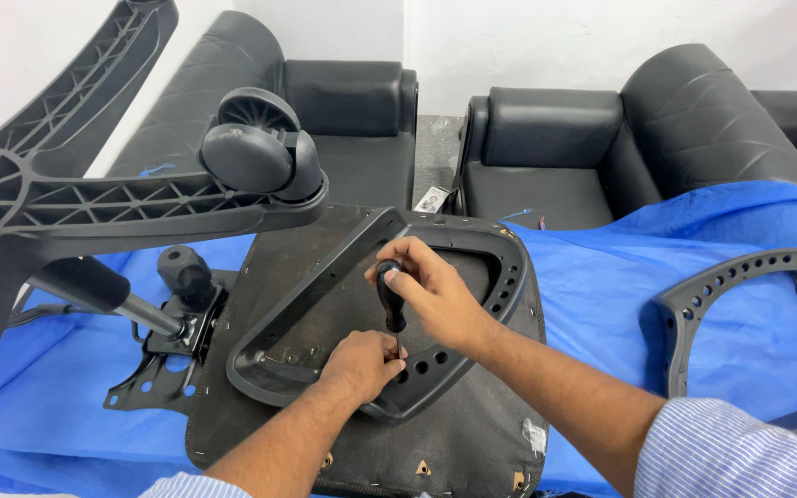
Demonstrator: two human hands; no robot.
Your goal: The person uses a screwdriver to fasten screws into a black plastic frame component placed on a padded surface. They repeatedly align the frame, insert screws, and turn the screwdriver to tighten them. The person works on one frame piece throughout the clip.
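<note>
An upturned office chair seat (472,433) lies on a blue sheet, its dark underside up. A black plastic armrest loop (325,267) rests on it, with a row of holes along its right limb. My right hand (435,290) is shut on the black handle of a screwdriver (390,300), held upright over the loop's lower end. My left hand (360,364) pinches the screwdriver's shaft near the tip, fingers resting on the armrest by the holes.
The chair's star base (94,198) with a caster wheel (255,152) juts in from the left, joined to a tilt mechanism (172,337). A second armrest loop (740,286) lies at right on the blue sheet (601,304). Two black sofas stand behind.
</note>
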